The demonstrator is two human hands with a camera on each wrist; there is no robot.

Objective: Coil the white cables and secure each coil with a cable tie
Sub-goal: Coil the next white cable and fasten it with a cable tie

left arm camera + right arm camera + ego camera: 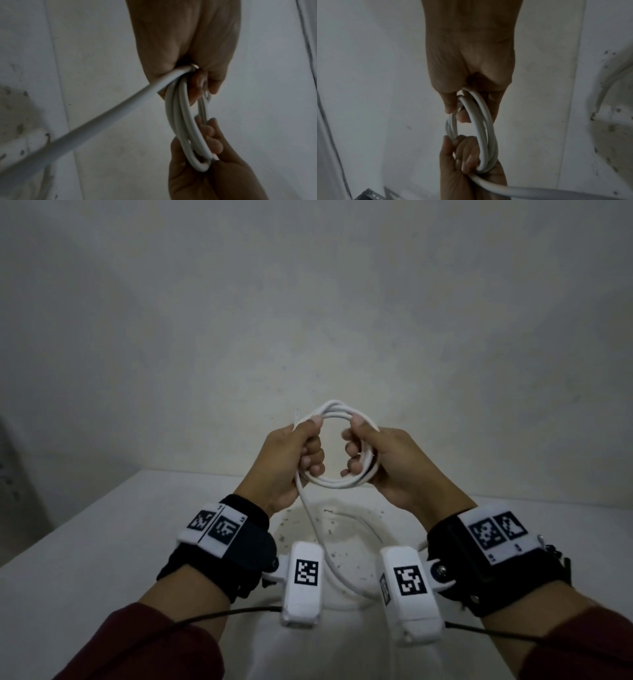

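The person holds a white cable [337, 482] up in the air over the tabletop [102, 542], wound into a round coil of several turns. The left hand [291, 460] has the left side of the coil, its fingers [313, 455] curled through the ring and the thumb laid along the top turns. The right hand [383, 460] has the right side in the same way, fingers wrapped through the middle and closed round the bundled strands, thumb on top. So both hands are closed on the cable, facing each other across the open centre of the ring.

From the underside of the left hand a loose length of the cable drops away toward the near side, passes between the two wrist-worn cameras and curves over the tabletop to the right. A short, thin end stands up just left of the coil's top, beside the left thumb; what it is I cannot make out.

From the left wrist view the coil [180, 121] runs edge-on between the left hand [181, 47] and the right hand [205, 175], and the free length leaves the left palm toward the lower left. The right wrist view shows the same: the coil [481, 128] stretched between the right hand [471, 54] above and the left hand [464, 175] below.

The tabletop is white, with dark specks under the hands. Both wrists wear black bands with white marker tags, and the sleeves are dark red.
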